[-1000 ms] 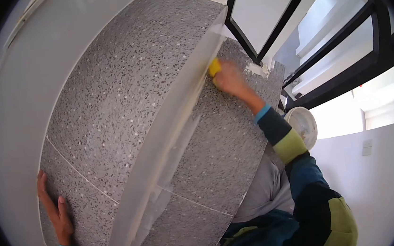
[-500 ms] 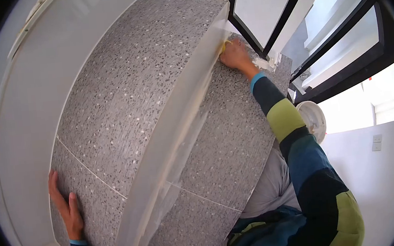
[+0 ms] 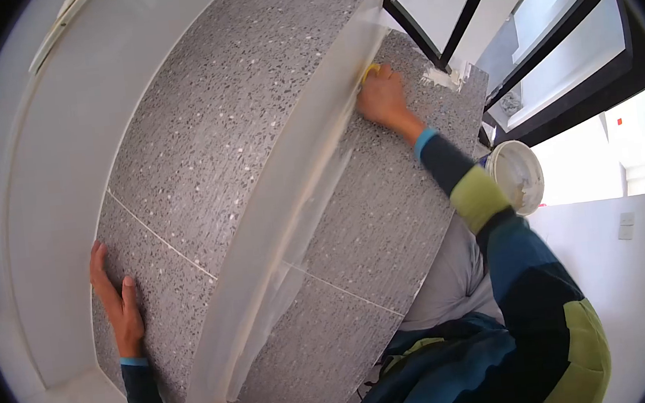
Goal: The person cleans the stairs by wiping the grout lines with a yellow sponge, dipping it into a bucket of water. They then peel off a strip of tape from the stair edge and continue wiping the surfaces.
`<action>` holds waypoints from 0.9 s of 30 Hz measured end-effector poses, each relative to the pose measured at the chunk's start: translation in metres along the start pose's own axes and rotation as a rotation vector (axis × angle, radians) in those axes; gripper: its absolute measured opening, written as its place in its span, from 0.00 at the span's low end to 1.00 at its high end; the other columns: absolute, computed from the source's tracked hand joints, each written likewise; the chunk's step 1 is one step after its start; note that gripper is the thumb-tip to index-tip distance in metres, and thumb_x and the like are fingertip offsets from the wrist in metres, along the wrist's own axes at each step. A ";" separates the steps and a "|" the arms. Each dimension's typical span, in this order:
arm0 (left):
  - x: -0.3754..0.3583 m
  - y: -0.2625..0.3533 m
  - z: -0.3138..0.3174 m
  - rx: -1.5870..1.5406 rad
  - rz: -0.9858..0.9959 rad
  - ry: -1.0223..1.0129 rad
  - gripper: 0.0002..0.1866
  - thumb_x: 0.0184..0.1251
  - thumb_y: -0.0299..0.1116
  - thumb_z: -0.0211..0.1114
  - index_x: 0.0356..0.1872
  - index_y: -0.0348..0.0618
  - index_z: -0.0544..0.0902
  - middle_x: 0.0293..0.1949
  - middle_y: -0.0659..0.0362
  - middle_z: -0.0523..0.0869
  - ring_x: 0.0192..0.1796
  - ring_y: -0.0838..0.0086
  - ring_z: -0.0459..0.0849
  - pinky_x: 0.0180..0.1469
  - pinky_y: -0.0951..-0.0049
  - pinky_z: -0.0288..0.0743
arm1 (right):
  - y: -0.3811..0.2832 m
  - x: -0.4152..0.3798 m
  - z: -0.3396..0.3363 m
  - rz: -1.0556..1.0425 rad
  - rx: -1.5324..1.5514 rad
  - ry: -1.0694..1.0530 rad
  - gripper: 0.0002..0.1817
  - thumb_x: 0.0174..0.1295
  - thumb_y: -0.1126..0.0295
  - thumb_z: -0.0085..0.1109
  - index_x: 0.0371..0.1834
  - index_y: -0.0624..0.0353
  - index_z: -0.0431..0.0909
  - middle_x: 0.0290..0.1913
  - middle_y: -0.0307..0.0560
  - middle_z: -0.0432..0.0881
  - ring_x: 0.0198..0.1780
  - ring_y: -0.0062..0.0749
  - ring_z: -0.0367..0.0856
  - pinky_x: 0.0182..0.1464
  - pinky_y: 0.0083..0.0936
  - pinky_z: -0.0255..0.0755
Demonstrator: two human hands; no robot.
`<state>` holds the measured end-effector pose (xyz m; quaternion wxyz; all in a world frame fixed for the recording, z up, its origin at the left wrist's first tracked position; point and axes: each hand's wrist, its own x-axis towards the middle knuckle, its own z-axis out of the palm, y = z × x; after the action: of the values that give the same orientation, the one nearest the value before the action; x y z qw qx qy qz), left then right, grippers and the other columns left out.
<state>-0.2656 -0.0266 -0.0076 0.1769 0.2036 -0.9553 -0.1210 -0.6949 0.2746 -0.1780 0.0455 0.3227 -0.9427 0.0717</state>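
My right hand [image 3: 382, 98] is closed around a small yellow thing [image 3: 372, 69], mostly hidden by the fingers. It presses where the pale step riser [image 3: 289, 174] meets the speckled grey lower tread [image 3: 365, 236]. A whitish, wet-looking smear [image 3: 270, 300] runs along the foot of that riser onto the tread. On the upper tread [image 3: 200, 135], close to the curved white wall, my left hand [image 3: 120, 302] lies with its fingers stretched and thumb apart, holding nothing.
A white bucket [image 3: 516, 176] with pale residue inside stands beyond the tread's right edge. Black metal railing bars [image 3: 468, 16] rise at the top right, with white filler [image 3: 442, 77] around a post foot. The curved white wall [image 3: 61, 227] bounds the left.
The view has shifted, so the steps sit higher in the picture. My right hand has slid a little along the riser's foot, toward me; my left hand stays on the upper tread.
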 end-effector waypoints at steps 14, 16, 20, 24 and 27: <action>-0.003 -0.016 0.003 0.056 0.058 0.052 0.31 0.68 0.47 0.50 0.68 0.41 0.62 0.70 0.48 0.61 0.73 0.55 0.56 0.73 0.57 0.44 | 0.074 -0.003 -0.016 -0.478 0.257 0.266 0.32 0.44 0.79 0.54 0.60 0.59 0.71 0.65 0.59 0.65 0.61 0.57 0.70 0.63 0.41 0.66; -0.003 -0.015 0.002 0.062 0.041 0.062 0.32 0.67 0.46 0.51 0.68 0.41 0.62 0.70 0.48 0.61 0.73 0.55 0.56 0.73 0.57 0.44 | 0.073 0.004 0.004 -0.459 0.153 0.271 0.31 0.44 0.78 0.54 0.59 0.60 0.72 0.64 0.58 0.67 0.61 0.56 0.70 0.63 0.42 0.65; -0.003 -0.017 0.004 0.071 0.017 0.046 0.34 0.65 0.51 0.51 0.69 0.45 0.62 0.70 0.49 0.61 0.73 0.55 0.55 0.74 0.55 0.43 | 0.046 -0.005 0.008 -0.292 0.010 0.254 0.27 0.44 0.77 0.56 0.54 0.63 0.74 0.57 0.58 0.74 0.56 0.53 0.72 0.58 0.43 0.67; -0.004 -0.013 0.004 0.042 0.002 0.066 0.32 0.63 0.47 0.52 0.68 0.45 0.63 0.70 0.48 0.61 0.73 0.54 0.56 0.74 0.54 0.44 | 0.009 -0.030 0.021 -0.345 0.052 0.339 0.21 0.45 0.76 0.55 0.47 0.64 0.77 0.50 0.57 0.78 0.49 0.52 0.75 0.50 0.45 0.69; -0.004 -0.011 0.002 0.051 0.001 0.065 0.33 0.63 0.47 0.52 0.68 0.46 0.63 0.70 0.48 0.61 0.73 0.54 0.55 0.74 0.53 0.43 | -0.045 -0.092 0.009 -0.516 0.219 0.156 0.20 0.45 0.78 0.53 0.46 0.64 0.78 0.50 0.57 0.78 0.52 0.52 0.74 0.54 0.44 0.68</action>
<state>-0.2593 -0.0344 -0.0141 0.2026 0.2114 -0.9519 -0.0900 -0.5956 0.2935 -0.1946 0.0993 0.5484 -0.8097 0.1836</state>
